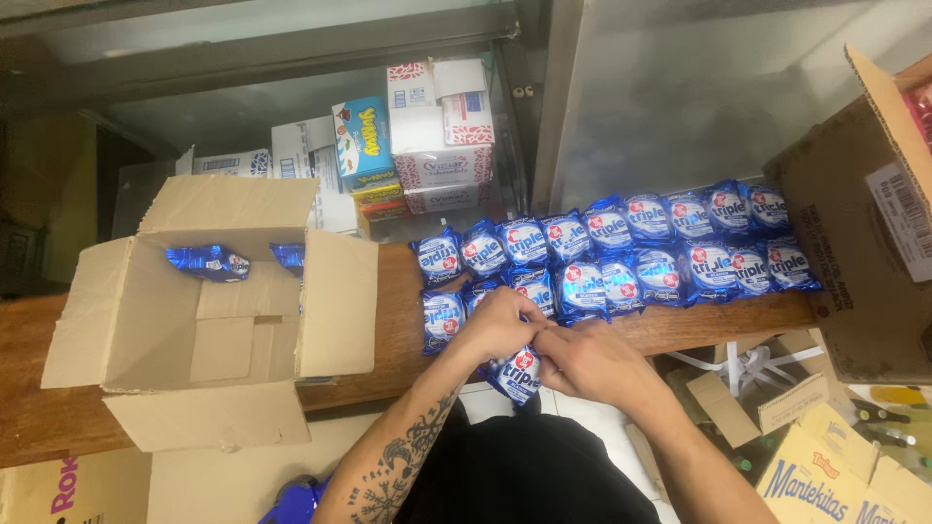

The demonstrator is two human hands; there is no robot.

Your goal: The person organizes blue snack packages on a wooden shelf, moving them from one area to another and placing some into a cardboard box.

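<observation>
Both my hands meet at the near edge of a wooden counter (388, 340). My left hand (497, 325), on a tattooed forearm, and my right hand (587, 361) together grip a blue snack packet (517, 376) that hangs just past the counter edge. Right behind my hands, two rows of the same blue packets (621, 254) lie side by side across the counter. To the left stands an open cardboard box (218, 311) with two blue packets (209, 262) left in its far end.
A large brown carton (864, 233) sits at the counter's right end. Stacked white and blue product boxes (427, 126) stand behind the counter under a glass pane. Flattened cardboard and a yellow carton (825, 475) lie on the floor at lower right.
</observation>
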